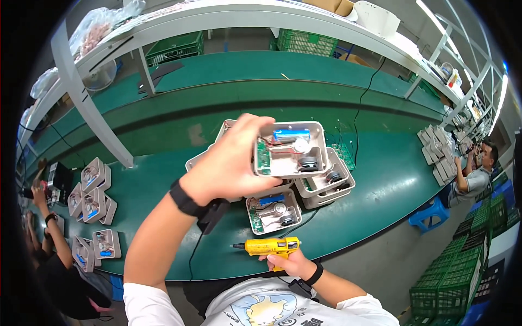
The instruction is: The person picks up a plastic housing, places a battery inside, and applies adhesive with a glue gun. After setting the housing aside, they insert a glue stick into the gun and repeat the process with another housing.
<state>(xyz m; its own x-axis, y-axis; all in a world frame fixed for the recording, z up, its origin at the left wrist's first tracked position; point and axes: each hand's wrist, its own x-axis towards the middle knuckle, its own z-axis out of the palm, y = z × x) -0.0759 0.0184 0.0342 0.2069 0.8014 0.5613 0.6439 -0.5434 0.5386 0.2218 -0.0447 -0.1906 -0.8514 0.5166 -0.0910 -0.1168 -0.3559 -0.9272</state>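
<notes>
My left hand (220, 160) is closed around the left end of a white plastic housing (285, 165), held up over a cluster of similar ones. Inside it are a blue battery cell (291, 135), a green circuit board (264, 157), thin wires and a black round part (308, 163). Below, another open housing (270, 221) with similar parts rests on the green table (217, 250). My right hand (295, 263) grips a yellow glue gun (267, 246) by its handle, nozzle pointing left, near the table's front edge. Its fingertips are partly hidden behind the handle.
More housings (333, 187) lie stacked right of the held one, near loose green circuit boards (343, 155). Other stacks (93, 204) stand at left, beside a person in black (62, 282). Another person (473, 182) sits at far right. A white shelf post (95, 103) rises at left.
</notes>
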